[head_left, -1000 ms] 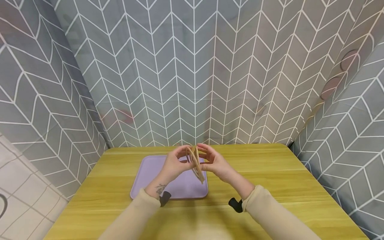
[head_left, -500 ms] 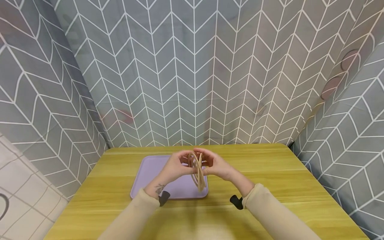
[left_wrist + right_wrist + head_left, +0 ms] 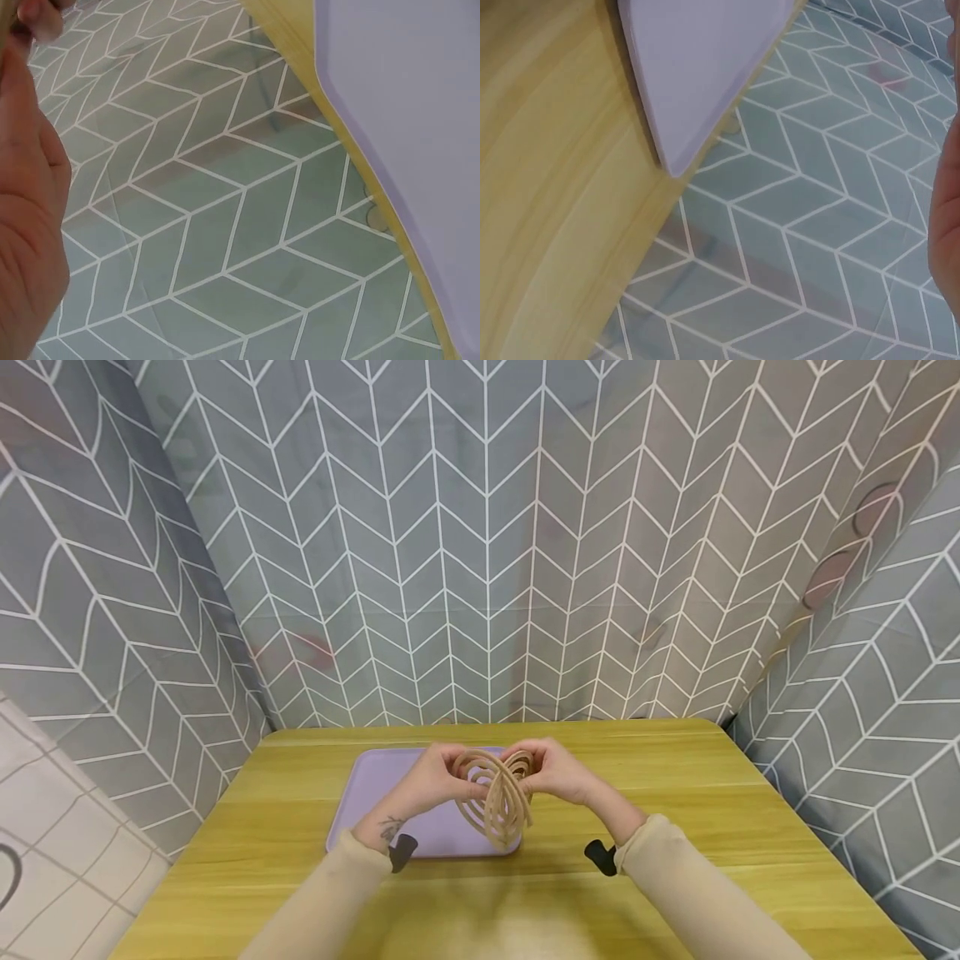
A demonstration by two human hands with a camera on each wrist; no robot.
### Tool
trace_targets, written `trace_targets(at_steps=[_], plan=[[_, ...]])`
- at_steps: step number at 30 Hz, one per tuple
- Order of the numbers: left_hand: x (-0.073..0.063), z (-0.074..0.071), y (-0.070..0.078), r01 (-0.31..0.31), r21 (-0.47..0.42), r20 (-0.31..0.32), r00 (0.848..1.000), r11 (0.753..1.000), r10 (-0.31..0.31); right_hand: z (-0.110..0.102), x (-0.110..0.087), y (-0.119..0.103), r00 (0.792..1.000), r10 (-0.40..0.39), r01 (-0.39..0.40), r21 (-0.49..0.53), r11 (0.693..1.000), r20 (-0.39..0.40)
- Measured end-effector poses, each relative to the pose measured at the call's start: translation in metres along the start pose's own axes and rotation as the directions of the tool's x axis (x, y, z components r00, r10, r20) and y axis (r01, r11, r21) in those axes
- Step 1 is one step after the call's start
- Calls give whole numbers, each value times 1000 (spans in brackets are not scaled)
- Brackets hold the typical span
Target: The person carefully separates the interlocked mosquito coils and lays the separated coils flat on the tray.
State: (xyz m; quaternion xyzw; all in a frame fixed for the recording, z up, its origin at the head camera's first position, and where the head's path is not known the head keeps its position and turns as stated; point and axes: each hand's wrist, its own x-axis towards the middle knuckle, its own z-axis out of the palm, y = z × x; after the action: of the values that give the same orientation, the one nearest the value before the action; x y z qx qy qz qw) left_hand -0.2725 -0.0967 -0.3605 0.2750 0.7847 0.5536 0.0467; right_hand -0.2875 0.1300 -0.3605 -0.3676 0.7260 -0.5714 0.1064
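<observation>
A light-brown openwork piece of nested curved slats point(image 3: 501, 806) is held up between both hands over the tray's right side in the head view. Its loops fan out to two sides and meet in a pointed lower end. My left hand point(image 3: 442, 775) pinches the left loops, thumb in front and fingers behind. On the other side my right hand point(image 3: 557, 773) grips the right loops the same way. Both wrist views catch only part of the left hand point(image 3: 30, 225) and the right hand point(image 3: 946, 217) at the frame edge. Fingertips behind the slats are hidden.
A flat lilac tray point(image 3: 375, 793) lies on the yellow wood-grain table point(image 3: 645, 760), left of centre. Behind the table hangs a grey curtain point(image 3: 487, 568) with a white chevron pattern, which also closes in the sides.
The openwork piece has turned from nearly edge-on to facing the camera, and its loops have spread apart. Both hands have lowered slightly and the wrists have moved a little outward.
</observation>
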Motion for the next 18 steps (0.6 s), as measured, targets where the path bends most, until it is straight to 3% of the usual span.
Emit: trace_targets(at_steps=[4, 8, 18], plan=[[-1, -4, -1, 30, -29, -13, 999, 999, -30, -6, -2, -1, 1000, 18, -18, -5, 1000, -10], [-1, -8, -2, 20, -64, -10, 1000, 998, -21, -11, -4, -1, 999, 38, -40, -39, 998, -31], [1, -10, -6, 19, -20, -44, 999, 1000, -20, -17, -4, -2, 989, 109, -120, -122, 985, -97]])
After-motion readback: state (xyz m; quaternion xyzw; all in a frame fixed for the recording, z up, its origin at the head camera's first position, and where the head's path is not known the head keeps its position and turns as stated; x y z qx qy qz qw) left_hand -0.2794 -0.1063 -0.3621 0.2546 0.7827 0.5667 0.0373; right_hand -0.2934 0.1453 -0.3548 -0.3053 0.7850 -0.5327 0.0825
